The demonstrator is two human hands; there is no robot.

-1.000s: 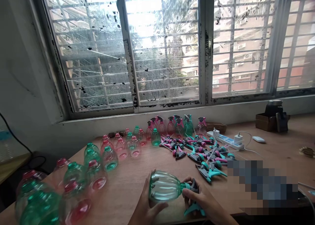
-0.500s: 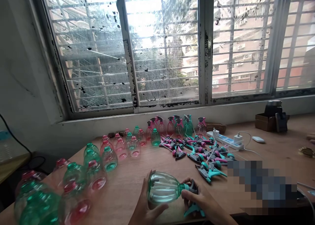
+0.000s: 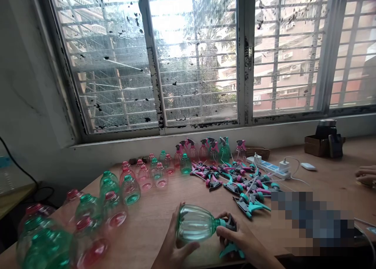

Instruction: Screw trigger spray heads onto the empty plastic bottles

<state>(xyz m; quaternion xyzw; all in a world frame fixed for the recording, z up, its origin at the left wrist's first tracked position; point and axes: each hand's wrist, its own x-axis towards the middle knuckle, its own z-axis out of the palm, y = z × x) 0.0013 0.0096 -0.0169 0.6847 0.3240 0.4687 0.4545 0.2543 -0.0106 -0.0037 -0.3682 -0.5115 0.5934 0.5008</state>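
A clear green spray bottle (image 3: pixel 196 223) lies sideways in the air over the table's front edge, its neck pointing right. My left hand (image 3: pixel 176 239) is wrapped round the bottle's base. At the neck, my right hand (image 3: pixel 235 235) grips the spray head (image 3: pixel 232 223), which is dark grey with a turquoise collar and trigger. The head sits against the bottle's mouth; how tightly it is screwed on I cannot tell. Beyond my right hand lies a heap of loose spray heads (image 3: pixel 242 184) in pink, turquoise and dark grey.
Open green and pink bottles (image 3: pixel 88 208) stand along the left. Several bottles with spray heads (image 3: pixel 213 151) line the window wall. Further right are a power strip (image 3: pixel 268 168), a white charger-like item (image 3: pixel 308 166), a brown box (image 3: pixel 319 145) and another person's hand (image 3: pixel 366 175).
The other person's hand has come further into view at the right edge. My hands and the bottle have hardly moved.
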